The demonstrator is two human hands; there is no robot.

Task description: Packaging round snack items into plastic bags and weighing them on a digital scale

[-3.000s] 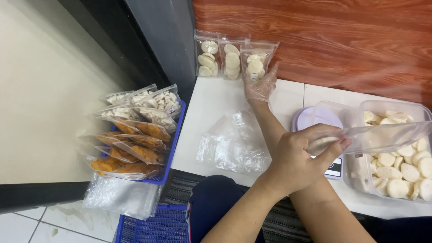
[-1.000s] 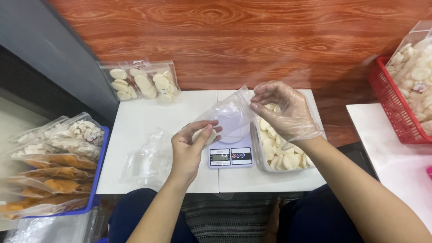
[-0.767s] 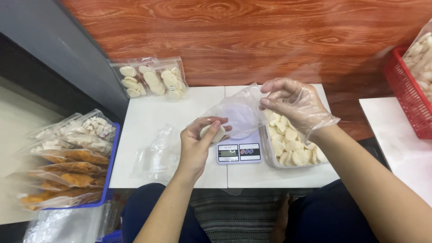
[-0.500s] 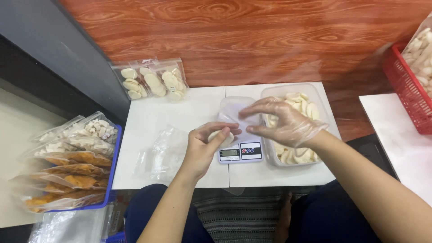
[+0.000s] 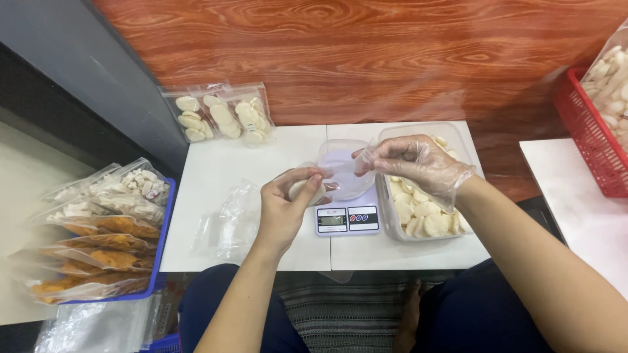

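A clear plastic bag (image 5: 327, 176) is stretched open above the digital scale (image 5: 347, 219). The left hand (image 5: 288, 202) pinches its near edge; the gloved right hand (image 5: 412, 163) pinches the far edge, beside the tub of white crackers (image 5: 425, 209), within reach. 3 filled packets (image 5: 219, 117) lie far left.

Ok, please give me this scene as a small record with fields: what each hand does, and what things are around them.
left hand: bare hand pinching one side of a clear plastic bag, a pale piece inside its grip
right hand: gloved hand holding the bag's other side
below the bag: small digital scale with a clear tub on it
right of scale: clear container of pale round pieces
left of scale: loose empty bags
back of table: filled bags of pale rounds
far left: blue tray of packed snacks
far right: red basket
surface: white table
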